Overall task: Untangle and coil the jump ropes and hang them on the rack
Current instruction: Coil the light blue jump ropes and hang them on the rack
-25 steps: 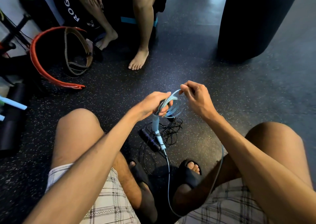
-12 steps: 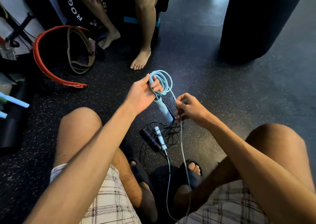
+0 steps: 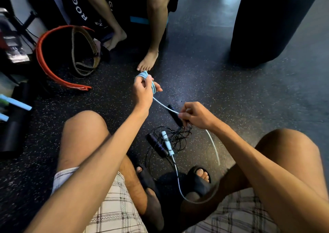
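We've got pale blue rope [image 3: 146,80] looped tight in our closed left hand [image 3: 142,92] | right hand [image 3: 197,116] pinching its taut strand | black rope [image 3: 175,137] tangled on floor [image 3: 231,94]

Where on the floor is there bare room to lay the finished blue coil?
Bare floor lies between the bare foot and the punching bag, right of the left hand. Crowded: the black rope tangle between the knees, and the belts far left.
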A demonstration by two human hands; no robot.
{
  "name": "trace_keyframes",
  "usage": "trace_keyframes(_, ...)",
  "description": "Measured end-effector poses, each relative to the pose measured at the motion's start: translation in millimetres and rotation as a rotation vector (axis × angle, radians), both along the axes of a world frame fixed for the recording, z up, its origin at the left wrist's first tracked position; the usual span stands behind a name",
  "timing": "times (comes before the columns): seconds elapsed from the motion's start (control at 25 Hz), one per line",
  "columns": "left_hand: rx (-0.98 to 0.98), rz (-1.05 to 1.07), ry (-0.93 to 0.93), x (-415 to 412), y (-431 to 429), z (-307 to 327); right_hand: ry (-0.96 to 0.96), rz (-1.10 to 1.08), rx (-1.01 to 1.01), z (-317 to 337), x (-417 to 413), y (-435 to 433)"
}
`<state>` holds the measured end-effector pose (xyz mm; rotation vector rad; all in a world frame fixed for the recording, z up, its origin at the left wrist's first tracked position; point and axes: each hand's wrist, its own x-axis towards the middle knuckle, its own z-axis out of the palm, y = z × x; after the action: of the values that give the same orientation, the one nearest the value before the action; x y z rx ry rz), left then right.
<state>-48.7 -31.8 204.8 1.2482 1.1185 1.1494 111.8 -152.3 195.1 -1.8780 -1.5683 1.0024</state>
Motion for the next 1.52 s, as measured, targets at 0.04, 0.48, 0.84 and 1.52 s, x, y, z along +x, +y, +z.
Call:
trace_keyframes(0.04,0.042,-0.015,0.076,0.5,-0.8,-1.4,-0.054,0.021,0.045,0.9,0.1,0.7)
trace_keyframes(0.48,0.014,-0.579,0.406,13.0,-25.5,-4.5,-0.208,-0.159,0.476,18.8,0.3,2.2)
trace_keyframes(0.84,-0.344,-0.851,-0.058,8.4,-30.7,9.6,0.009,-0.318,0.387,23.7,6.7,3.4)
trace_keyframes(1.52,-0.357,-0.011,-0.553,-2.6,1.7,10.3,0.378,-0.066,-0.288,2.3,-1.2,-9.8)
